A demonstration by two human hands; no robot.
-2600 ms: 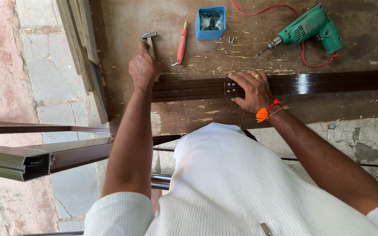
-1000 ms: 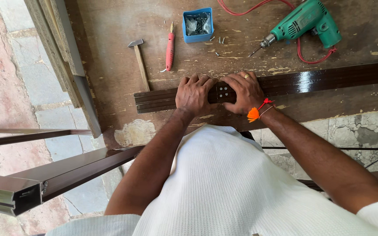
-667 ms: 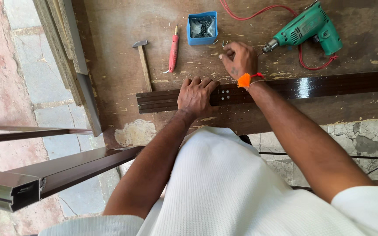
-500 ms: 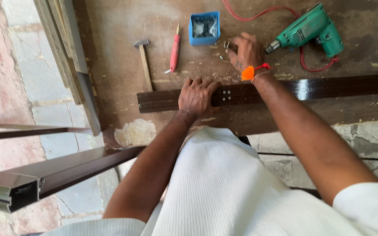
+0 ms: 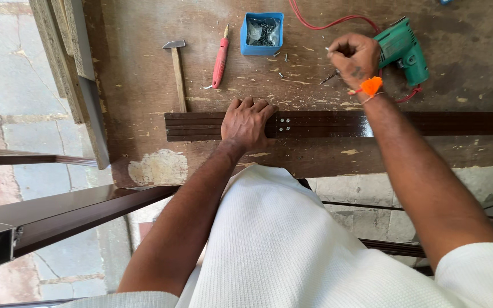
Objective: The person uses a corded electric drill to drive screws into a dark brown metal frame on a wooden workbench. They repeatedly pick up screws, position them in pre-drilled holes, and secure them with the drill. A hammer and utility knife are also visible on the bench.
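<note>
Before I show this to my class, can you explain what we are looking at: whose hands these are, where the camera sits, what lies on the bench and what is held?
The camera sits on a person's head, looking down at their own bare hands. The left hand presses flat on a dark brown strip lying across a worn wooden bench. The right hand is closed beside a green electric drill; what it pinches is too small to tell. Also there: a hammer, a red-handled tool and a blue box of screws.

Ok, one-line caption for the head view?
Left hand presses a dark brown strip on the workbench; right hand pinched beside the green drill.
</note>
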